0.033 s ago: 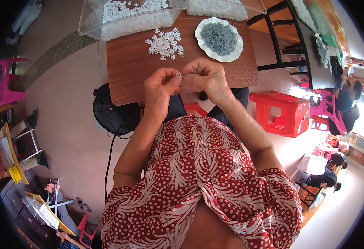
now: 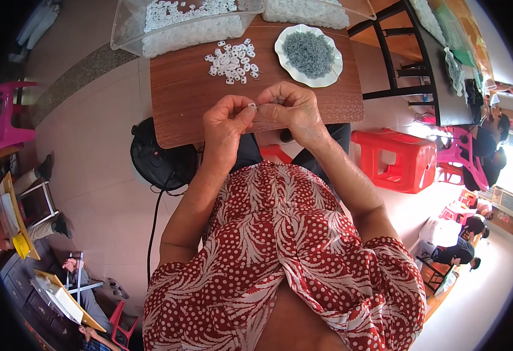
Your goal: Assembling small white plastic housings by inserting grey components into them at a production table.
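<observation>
We are in what looks like a small hand-assembly workshop. At twelve o'clock a brown wooden work table point(image 2: 186, 99) carries a clear plastic bin of small white parts point(image 2: 180, 23), a loose heap of white plastic pieces point(image 2: 233, 60) and a white scalloped plate of grey metal bits point(image 2: 309, 54). At three o'clock we see a red plastic stool point(image 2: 394, 159) on pale tiled floor point(image 2: 92, 175), and other seated workers point(image 2: 481, 143) beyond. At eight o'clock another person sits over a yellow-edged tray point(image 2: 57, 298).
</observation>
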A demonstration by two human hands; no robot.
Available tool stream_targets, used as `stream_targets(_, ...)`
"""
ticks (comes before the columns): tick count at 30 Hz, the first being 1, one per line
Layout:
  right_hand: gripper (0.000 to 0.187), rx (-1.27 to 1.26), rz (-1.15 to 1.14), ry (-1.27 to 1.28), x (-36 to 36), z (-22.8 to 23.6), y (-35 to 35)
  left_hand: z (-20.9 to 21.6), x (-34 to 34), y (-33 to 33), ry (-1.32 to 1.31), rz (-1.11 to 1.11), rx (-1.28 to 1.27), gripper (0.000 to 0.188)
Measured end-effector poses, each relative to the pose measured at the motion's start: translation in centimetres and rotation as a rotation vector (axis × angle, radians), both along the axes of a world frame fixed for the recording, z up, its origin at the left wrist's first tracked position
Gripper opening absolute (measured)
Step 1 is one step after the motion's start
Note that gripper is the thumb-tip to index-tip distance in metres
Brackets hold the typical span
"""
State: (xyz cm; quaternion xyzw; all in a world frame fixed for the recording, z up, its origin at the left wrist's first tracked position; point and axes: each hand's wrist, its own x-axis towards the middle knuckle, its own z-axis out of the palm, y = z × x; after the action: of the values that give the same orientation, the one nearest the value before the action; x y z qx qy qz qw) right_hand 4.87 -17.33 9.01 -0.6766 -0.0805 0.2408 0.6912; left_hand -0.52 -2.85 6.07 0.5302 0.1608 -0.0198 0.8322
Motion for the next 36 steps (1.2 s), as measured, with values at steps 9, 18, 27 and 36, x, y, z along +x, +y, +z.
stream_targets(9,0.012,-0.003,0.0,0.002,-0.2,0.2,-0.1,-0.1,-0.1,0.0,-0.005,-0.007,-0.003,0.006)
stream_targets(18,0.013,-0.062,-0.03,-0.008,-0.3,-0.2,0.3,-1.0,-0.3,-1.0,-0.125,0.064,0.099,0.005)
stream_targets(27,0.013,-0.04,-0.034,-0.043,0.1,-0.9,0.5,-0.4,0.1,-0.3,0.003,0.092,0.025,0.007)
stream_targets(36,0.011,0.024,-0.051,0.048,-0.1,-2.1,0.4,-0.8,0.2,-0.4,0.025,0.065,-0.029,0.009)
